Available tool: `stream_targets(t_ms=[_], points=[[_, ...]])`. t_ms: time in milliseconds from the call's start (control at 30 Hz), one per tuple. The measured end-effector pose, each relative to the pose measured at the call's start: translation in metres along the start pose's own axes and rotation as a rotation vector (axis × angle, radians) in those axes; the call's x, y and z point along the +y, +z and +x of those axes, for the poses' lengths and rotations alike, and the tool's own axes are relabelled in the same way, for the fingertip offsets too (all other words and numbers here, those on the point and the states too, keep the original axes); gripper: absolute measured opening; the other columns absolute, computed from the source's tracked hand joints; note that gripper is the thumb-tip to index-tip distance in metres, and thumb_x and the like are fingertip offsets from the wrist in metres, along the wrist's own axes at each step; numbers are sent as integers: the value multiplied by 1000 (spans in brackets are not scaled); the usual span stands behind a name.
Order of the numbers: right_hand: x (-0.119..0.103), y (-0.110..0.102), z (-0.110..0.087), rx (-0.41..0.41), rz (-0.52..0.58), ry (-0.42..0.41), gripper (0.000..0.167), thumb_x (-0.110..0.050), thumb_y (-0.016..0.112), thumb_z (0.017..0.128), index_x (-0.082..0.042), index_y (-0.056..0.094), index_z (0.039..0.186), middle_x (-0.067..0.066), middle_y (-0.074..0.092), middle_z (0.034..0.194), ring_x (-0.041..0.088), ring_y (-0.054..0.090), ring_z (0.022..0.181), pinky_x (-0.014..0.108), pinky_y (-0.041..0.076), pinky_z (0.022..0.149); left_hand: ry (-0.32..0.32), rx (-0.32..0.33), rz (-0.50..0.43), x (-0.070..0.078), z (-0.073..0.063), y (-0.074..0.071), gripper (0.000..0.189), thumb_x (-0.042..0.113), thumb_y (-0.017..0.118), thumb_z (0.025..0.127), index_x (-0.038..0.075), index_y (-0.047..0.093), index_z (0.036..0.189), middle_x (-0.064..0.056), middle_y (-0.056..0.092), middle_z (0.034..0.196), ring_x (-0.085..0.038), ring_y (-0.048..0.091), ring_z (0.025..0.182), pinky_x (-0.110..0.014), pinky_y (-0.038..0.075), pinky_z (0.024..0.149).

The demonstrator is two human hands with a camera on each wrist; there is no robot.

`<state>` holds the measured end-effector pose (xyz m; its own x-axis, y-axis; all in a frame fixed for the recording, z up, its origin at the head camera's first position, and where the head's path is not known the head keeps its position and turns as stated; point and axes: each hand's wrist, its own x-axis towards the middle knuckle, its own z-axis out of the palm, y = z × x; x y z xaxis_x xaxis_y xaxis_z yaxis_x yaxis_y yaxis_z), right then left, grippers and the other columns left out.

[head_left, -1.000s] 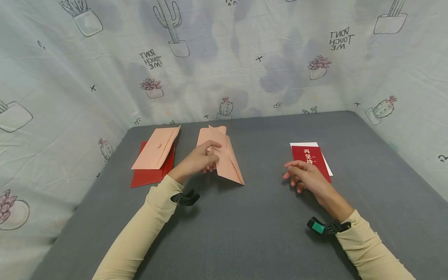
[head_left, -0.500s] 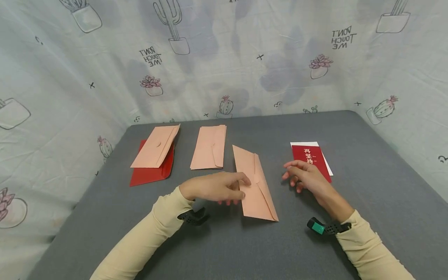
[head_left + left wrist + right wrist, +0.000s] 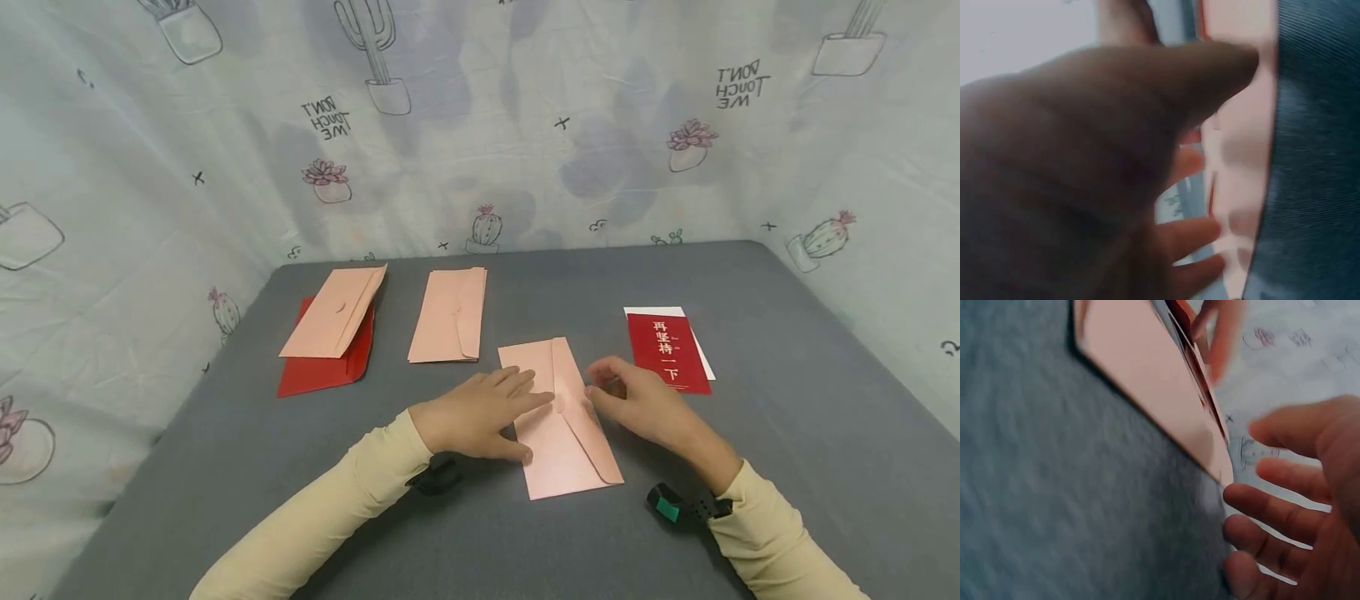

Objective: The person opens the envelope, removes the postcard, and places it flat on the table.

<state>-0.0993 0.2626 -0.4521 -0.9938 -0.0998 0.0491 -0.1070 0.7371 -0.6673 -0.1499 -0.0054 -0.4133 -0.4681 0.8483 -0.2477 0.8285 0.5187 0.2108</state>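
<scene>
A pink envelope (image 3: 558, 458) lies before me in the head view, its long flap on the right side. My left hand (image 3: 480, 421) rests on its left part with spread fingers. In the left wrist view, the thumb and fingertips lie along the pink paper (image 3: 1244, 137). At the flap's right edge is my right hand (image 3: 641, 404), fingers loosely bent and thumb toward the paper. From the right wrist view, those fingers (image 3: 1279, 509) are apart, with nothing between them and the thumb, near one end of the envelope (image 3: 1147, 375).
Behind the left hand lies a small stack of pink envelopes (image 3: 448, 317). Farther left, another pink envelope (image 3: 327, 318) overlaps a red one (image 3: 315, 380). A red card (image 3: 652, 342) with white characters lies on a white card (image 3: 660, 311) at right. Patterned cloth (image 3: 517, 167) surrounds the grey table (image 3: 540, 550).
My left hand has carried the pink envelope from the middle stack toward me and rightward, laid it down and spread its fingers on it. My right hand has moved left to the envelope's edge.
</scene>
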Motion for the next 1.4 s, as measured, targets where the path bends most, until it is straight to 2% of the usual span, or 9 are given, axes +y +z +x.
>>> stream_targets(t_ms=[167, 367, 500, 600, 767, 867, 1000, 1167, 1400], points=[[-4, 5, -3, -48, -103, -107, 50, -31, 76, 89, -11, 60, 132, 8, 64, 127, 25, 57, 111, 47, 53, 93, -32, -106, 26, 1, 3, 5, 72, 53, 66, 94, 36, 36, 157, -3, 22, 170, -25, 20, 158, -53, 27, 123], [-4, 13, -4, -127, -168, -223, 66, -43, 73, 87, -15, 54, 145, 12, 47, 155, 40, 40, 143, 70, 31, 110, 7, -99, 28, 1, 1, 3, 65, 55, 65, 94, 34, 46, 152, -5, 28, 168, -22, 26, 156, -52, 34, 120], [-5, 17, -6, -194, -181, -260, 65, -46, 72, 88, -18, 56, 145, 9, 48, 156, 38, 37, 147, 69, 26, 113, 15, -61, 12, 1, 5, 4, 59, 58, 63, 94, 27, 56, 144, -5, 41, 161, -20, 41, 149, -51, 41, 114], [-9, 17, -9, -233, -150, -245, 67, -48, 73, 87, -21, 54, 146, 4, 52, 152, 34, 43, 141, 65, 33, 111, 6, -23, 25, 2, 9, 8, 68, 61, 64, 92, 21, 50, 145, -7, 44, 156, -22, 45, 144, -49, 43, 111], [-16, 16, -14, -310, -40, -209, 74, -52, 74, 87, -25, 47, 151, -3, 53, 146, 24, 48, 133, 57, 42, 108, -47, -47, 38, 4, 10, 14, 103, 69, 69, 83, 18, 25, 160, -17, 23, 167, -32, 22, 157, -49, 28, 123], [-20, 13, -15, -339, -6, -206, 71, -52, 73, 88, -28, 48, 149, -6, 54, 144, 20, 50, 130, 53, 45, 108, -60, -91, 22, 3, 7, 12, 112, 69, 74, 78, 20, 21, 163, -17, 14, 170, -33, 13, 159, -48, 20, 126], [-25, 16, -12, -301, -60, -223, 66, -50, 74, 87, -27, 52, 145, -7, 56, 141, 18, 49, 126, 50, 46, 104, -61, -120, 37, 3, 6, 10, 116, 68, 77, 76, 17, 20, 163, -13, 11, 171, -27, 11, 160, -47, 21, 127], [-20, 27, -8, -235, -181, -276, 67, -49, 74, 86, -23, 55, 145, 2, 47, 156, 31, 37, 145, 63, 31, 111, -73, -120, 89, 4, 7, 11, 125, 72, 76, 74, 7, 16, 162, -10, 14, 171, -21, 14, 159, -44, 25, 125], [-16, 34, -11, -238, -137, -324, 65, -39, 71, 88, -19, 53, 148, 4, 43, 161, 37, 29, 153, 64, 22, 115, -64, -110, 129, 7, 9, 13, 122, 75, 73, 75, 5, 22, 161, -13, 17, 170, -24, 17, 159, -43, 25, 126]])
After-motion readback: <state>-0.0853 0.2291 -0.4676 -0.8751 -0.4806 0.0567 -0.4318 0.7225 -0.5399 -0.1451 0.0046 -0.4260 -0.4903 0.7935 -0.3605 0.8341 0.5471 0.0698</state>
